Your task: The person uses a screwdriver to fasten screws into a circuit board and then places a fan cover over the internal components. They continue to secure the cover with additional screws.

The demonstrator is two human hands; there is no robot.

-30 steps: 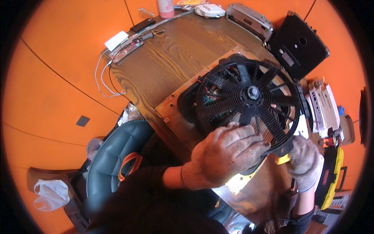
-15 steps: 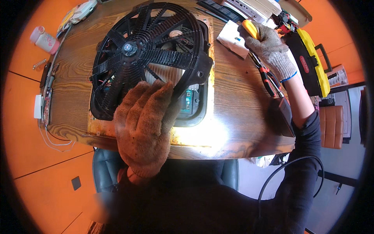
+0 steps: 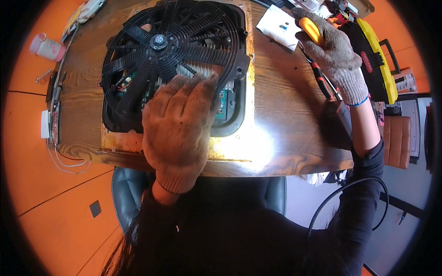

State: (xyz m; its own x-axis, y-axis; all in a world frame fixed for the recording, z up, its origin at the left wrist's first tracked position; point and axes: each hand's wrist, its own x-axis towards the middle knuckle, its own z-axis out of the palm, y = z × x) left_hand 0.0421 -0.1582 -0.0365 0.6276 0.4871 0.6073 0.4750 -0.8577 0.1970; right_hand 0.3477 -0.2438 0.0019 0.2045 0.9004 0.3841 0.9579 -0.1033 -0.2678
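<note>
A round black fan with a guard lies over a black housing holding a green circuit board and metal fins. My left hand, in a brown-stained knit glove, has its fingers together and curled over the fan's near rim; the fingertips are partly hidden. On the right, my gloved right hand is closed around a yellow-handled tool whose other end I cannot make out. Beside that hand are red-and-black-handled pliers and a white packet on the table.
Under the housing is a rust-stained plate on the wooden table. A black-and-yellow toolbox stands at the right edge, with a dark block nearer me. A pink bottle is at far left.
The fan's near side has lowered and its hub shows slightly farther up the picture. My left hand has followed its rim. My right hand has shifted slightly right, still gripping the yellow-handled tool.
</note>
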